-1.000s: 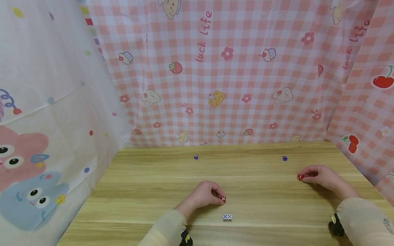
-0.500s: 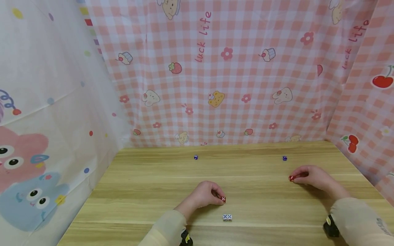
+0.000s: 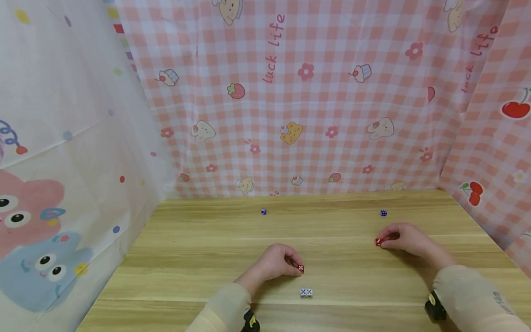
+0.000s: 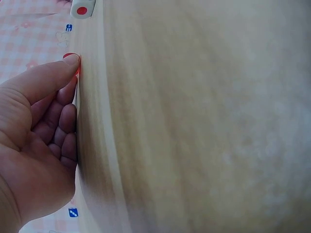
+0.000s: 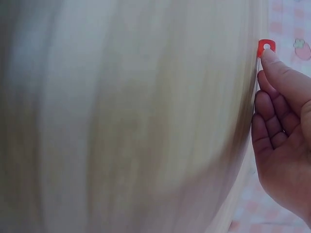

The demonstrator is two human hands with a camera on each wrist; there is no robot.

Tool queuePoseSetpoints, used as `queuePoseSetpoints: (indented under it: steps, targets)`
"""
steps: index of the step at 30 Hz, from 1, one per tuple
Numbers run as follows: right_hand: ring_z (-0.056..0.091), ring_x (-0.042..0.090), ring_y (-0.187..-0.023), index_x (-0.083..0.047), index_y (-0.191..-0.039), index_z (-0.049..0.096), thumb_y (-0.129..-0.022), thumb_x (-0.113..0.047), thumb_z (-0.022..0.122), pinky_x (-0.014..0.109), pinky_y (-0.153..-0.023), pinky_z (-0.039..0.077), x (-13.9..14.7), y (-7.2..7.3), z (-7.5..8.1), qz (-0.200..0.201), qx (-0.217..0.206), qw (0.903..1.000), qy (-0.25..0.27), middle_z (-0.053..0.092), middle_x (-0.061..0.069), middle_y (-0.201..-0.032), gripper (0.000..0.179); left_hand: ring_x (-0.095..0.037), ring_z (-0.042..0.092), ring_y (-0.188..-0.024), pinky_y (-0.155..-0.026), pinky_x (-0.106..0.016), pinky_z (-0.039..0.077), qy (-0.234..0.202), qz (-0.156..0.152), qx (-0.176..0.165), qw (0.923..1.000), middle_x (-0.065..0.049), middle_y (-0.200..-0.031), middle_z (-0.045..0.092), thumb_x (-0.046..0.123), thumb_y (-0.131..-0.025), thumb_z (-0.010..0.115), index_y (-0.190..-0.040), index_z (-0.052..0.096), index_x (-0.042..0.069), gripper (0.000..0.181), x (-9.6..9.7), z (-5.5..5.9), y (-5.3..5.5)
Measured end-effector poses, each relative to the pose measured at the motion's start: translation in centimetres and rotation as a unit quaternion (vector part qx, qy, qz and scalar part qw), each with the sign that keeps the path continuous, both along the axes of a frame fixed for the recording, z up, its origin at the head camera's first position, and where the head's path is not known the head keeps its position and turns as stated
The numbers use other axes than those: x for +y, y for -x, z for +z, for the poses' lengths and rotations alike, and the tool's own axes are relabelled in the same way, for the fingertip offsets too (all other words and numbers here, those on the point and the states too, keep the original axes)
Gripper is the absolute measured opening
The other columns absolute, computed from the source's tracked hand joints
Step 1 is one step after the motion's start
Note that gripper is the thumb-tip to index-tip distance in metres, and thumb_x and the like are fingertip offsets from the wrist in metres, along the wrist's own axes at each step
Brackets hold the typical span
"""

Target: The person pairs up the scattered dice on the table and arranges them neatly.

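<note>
Near the middle of the wooden table, my left hand pinches a red die between thumb and fingers. In the left wrist view my thumb covers most of that red die. Farther right, my right hand pinches a second red die; the right wrist view shows this red die past my thumb tip, low by the tabletop. Two white dice with dark pips sit side by side, just nearer to me than the left hand's die.
One blue die lies toward the back, left of centre. Another blue die lies at the back right, beyond my right hand. A pink checked cloth hangs behind the table, and a white patterned cloth hangs on the left.
My right hand has moved left across the table, bringing its red die closer to the left hand. The left hand and the blue and white dice have stayed in place.
</note>
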State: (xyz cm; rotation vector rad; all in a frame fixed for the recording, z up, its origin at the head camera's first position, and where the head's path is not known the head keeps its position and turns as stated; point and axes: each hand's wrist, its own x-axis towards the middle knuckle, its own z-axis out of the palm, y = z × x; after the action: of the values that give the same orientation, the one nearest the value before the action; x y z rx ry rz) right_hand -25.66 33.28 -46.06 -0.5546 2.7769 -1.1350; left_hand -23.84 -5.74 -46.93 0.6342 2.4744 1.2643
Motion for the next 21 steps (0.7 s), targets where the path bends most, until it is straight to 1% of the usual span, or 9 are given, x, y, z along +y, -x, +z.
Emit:
queuePoseSetpoints:
  steps: [4, 7, 17, 21]
  targets:
    - [0.057, 0.002, -0.077, -0.004, -0.092, 0.073, -0.085, -0.011, 0.078, 0.024, -0.069, 0.048, -0.8, 0.2, -0.1, 0.016, 0.010, 0.9998, -0.001, 0.070, 0.000, -0.086, 0.011, -0.005, 0.059, -0.068, -0.065, -0.022, 0.049, 0.003, 0.000, -0.001, 1.0000, 0.008, -0.074, 0.068, -0.002, -0.074, 0.084, -0.081, 0.076, 0.011, 0.016, 0.0, 0.1, 0.0]
    - [0.057, 0.001, -0.077, -0.005, -0.090, 0.073, -0.084, -0.011, 0.079, 0.023, -0.069, 0.048, -1.3, 0.3, -0.2, 0.024, 0.010, 0.9997, 0.003, 0.070, -0.001, -0.086, 0.010, -0.004, 0.059, -0.068, -0.065, -0.022, 0.049, 0.005, -0.001, 0.000, 1.0000, 0.008, -0.074, 0.068, -0.002, -0.074, 0.084, -0.081, 0.076, 0.011, 0.016, 0.0, 0.1, 0.0]
    - [0.059, 0.003, -0.078, -0.006, -0.091, 0.073, -0.084, -0.010, 0.079, 0.023, -0.070, 0.049, -3.4, 0.3, -0.2, 0.043, 0.001, 0.9990, 0.008, 0.070, -0.002, -0.087, 0.010, -0.004, 0.059, -0.068, -0.063, -0.020, 0.049, -0.009, -0.005, -0.003, 0.9999, 0.007, -0.074, 0.069, -0.003, -0.074, 0.084, -0.081, 0.076, 0.009, 0.015, 0.0, 0.3, -0.1]
    - [0.060, 0.004, -0.079, -0.006, -0.091, 0.073, -0.084, -0.009, 0.078, 0.023, -0.071, 0.049, -4.2, 0.2, -0.1, 0.049, -0.002, 0.9987, 0.012, 0.070, -0.001, -0.087, 0.009, -0.004, 0.059, -0.068, -0.064, -0.021, 0.049, -0.007, -0.003, -0.003, 1.0000, 0.007, -0.074, 0.069, -0.003, -0.074, 0.084, -0.081, 0.076, 0.009, 0.016, -0.1, 0.3, -0.2]
